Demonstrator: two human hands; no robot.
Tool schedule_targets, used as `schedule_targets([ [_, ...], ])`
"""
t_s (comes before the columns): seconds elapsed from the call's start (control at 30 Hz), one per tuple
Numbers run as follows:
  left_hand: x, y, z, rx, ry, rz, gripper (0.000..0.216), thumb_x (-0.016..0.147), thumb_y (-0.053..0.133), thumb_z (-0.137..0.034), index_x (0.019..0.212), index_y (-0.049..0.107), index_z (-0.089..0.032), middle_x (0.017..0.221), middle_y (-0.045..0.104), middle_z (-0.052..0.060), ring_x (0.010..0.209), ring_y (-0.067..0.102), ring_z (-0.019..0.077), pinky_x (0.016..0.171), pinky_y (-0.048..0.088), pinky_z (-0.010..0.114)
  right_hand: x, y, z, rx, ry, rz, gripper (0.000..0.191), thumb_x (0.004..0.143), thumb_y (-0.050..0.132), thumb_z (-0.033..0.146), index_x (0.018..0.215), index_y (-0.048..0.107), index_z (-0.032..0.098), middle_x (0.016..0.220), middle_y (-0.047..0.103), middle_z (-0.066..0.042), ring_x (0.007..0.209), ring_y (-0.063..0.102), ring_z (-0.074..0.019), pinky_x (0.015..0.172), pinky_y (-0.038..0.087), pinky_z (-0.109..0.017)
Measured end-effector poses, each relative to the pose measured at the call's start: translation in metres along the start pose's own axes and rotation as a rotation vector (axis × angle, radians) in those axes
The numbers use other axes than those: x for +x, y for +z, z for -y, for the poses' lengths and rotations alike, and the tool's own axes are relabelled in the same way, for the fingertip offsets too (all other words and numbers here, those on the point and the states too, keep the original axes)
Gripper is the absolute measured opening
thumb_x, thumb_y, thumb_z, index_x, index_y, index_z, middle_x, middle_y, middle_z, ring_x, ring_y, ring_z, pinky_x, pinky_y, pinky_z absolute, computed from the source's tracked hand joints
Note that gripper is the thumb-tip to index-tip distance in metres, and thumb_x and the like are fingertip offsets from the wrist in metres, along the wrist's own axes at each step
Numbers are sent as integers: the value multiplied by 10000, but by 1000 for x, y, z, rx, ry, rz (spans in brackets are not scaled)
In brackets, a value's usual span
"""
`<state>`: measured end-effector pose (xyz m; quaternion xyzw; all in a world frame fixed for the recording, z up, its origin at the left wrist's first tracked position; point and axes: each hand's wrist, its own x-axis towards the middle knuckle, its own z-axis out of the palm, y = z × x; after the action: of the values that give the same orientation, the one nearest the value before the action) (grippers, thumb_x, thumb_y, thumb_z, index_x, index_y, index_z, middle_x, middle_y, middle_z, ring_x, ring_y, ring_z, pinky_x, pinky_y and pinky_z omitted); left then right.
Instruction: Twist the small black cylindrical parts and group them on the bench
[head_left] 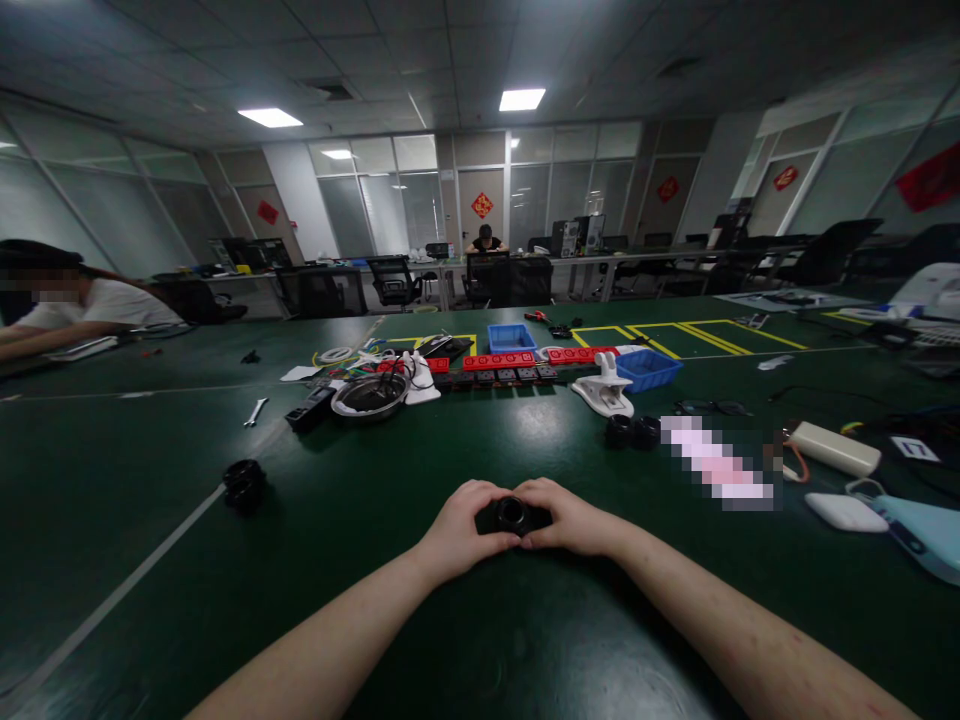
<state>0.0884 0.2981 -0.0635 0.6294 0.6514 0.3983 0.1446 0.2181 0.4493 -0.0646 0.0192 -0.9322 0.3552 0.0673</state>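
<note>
A small black round part (513, 514) with a hole in its middle sits on the dark green table (420, 440) right in front of me. My left hand (461, 527) curls round its left side and my right hand (571, 518) round its right side, fingers closed on it. Both forearms reach in from the bottom edge.
Another black round part (244, 484) lies to the left, two more (632, 431) ahead right. Further back are a metal bowl (369, 395), a wrench (255, 411), red strips (499, 361), blue bins (646, 368) and a white clamp (606, 388). White devices (834, 448) lie right. A person (75, 305) sits far left.
</note>
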Motion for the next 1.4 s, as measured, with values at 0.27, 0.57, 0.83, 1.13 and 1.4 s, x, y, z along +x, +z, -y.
schedule_targets([
  [0.27,-2,4,-4,52,-104,-59,377,613,706,-357,947,591,-226,894,584,37,864,525,212,748,423,324,2,11,-1,-70,64,-114,335,573,712,365,816,594,167,787,563,-11,757,503,-174,665,377,-266],
  [0.57,-2,8,-11,101,-193,-190,284,629,681,-278,890,597,-204,871,567,33,862,520,214,757,422,345,7,33,4,-329,260,-312,319,570,667,393,649,447,176,662,488,21,605,435,-121,527,288,-221],
  [0.83,0,14,-8,75,-238,-225,331,626,672,-229,945,591,-195,877,571,37,870,526,215,764,430,352,7,36,15,-455,358,-320,306,628,615,419,768,511,167,787,549,-44,734,478,-191,630,339,-291],
  [1.13,0,4,1,-39,-148,-82,358,636,681,-228,975,570,-203,940,559,38,883,517,199,709,431,287,0,8,0,-16,47,-84,396,654,652,317,1012,560,173,978,570,-58,921,487,-218,815,371,-346],
  [1.4,0,0,2,-114,-110,-7,385,631,693,-221,994,567,-199,944,556,32,835,513,175,671,407,254,2,1,-1,3,-2,13,318,677,645,227,983,582,166,973,579,-46,939,481,-207,855,350,-340],
])
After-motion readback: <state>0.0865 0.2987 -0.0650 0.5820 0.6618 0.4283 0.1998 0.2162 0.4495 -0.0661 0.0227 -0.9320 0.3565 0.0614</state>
